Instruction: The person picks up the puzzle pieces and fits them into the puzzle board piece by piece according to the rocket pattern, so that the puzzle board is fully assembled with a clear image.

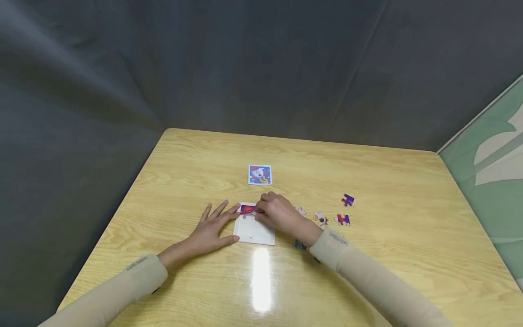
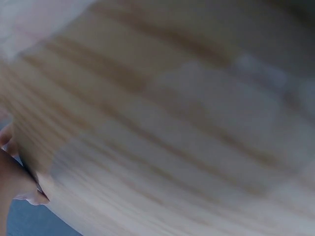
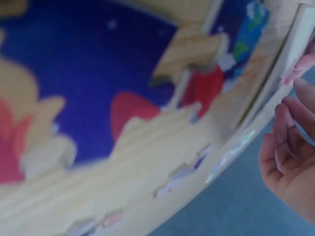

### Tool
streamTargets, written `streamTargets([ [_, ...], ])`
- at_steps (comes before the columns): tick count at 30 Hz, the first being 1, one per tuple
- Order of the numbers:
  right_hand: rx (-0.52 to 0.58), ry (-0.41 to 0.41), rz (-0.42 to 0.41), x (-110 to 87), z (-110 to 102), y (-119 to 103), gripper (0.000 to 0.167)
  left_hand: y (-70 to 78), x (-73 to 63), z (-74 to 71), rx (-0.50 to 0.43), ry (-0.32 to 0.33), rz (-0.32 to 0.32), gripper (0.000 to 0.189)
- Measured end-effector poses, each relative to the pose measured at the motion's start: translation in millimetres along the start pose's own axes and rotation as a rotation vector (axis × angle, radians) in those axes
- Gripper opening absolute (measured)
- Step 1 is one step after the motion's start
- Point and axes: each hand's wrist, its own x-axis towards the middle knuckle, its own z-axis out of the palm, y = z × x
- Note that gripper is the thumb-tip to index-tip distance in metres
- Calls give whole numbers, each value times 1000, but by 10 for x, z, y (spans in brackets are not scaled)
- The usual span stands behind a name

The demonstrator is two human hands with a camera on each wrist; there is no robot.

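A square white puzzle tray lies on the table between the hands. At its top left corner is a red and purple puzzle piece. My left hand spreads its fingers flat, with thumb and index fingertip at the tray's left edge; only part of this hand shows in the left wrist view. Over the tray's upper right, my right hand curls its fingers and pinches a puzzle piece beside the red one, mostly hidden under the fingertips. In the right wrist view the right hand meets the tray.
A small picture card with a rocket lies behind the tray. To the right are loose pieces: a purple one, a red and purple one, a whitish one and a dark blue one by the right wrist. Dark curtain hangs behind the table.
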Motion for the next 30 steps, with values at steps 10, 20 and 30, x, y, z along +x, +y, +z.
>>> streamTargets([
  [10, -21, 184, 49, -312, -336, 224, 23, -8, 40, -31, 7, 12, 17, 65],
  [20, -60, 377, 203, -977, -576, 808, 44, -61, 30, -45, -4, -8, -11, 64],
  [30, 5, 206, 447, -1439, -582, 1066, 53, -80, -17, -37, -4, -1, -20, 65],
])
